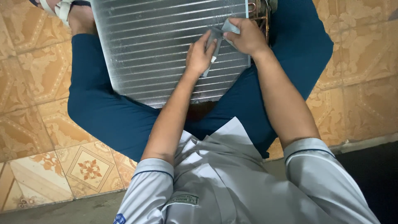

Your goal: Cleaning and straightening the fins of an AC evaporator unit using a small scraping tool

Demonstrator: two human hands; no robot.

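Note:
A silver finned coil panel (pixel 153 45) with horizontal tubes lies across my lap between my knees. My left hand (pixel 200 56) rests on its right part, fingers pinching a strip of grey tape (pixel 213 41) that hangs down over the fins. My right hand (pixel 247 38) is closed on the upper end of the same tape strip at the panel's right edge. Copper pipe bends (pixel 259 12) show just beyond the right hand.
I sit on a patterned tan tile floor (pixel 33 83) in dark blue trousers (pixel 103 112) and a grey shirt. A sandalled foot (pixel 70 12) is at the upper left. A dark surface (pixel 373 174) lies at the lower right.

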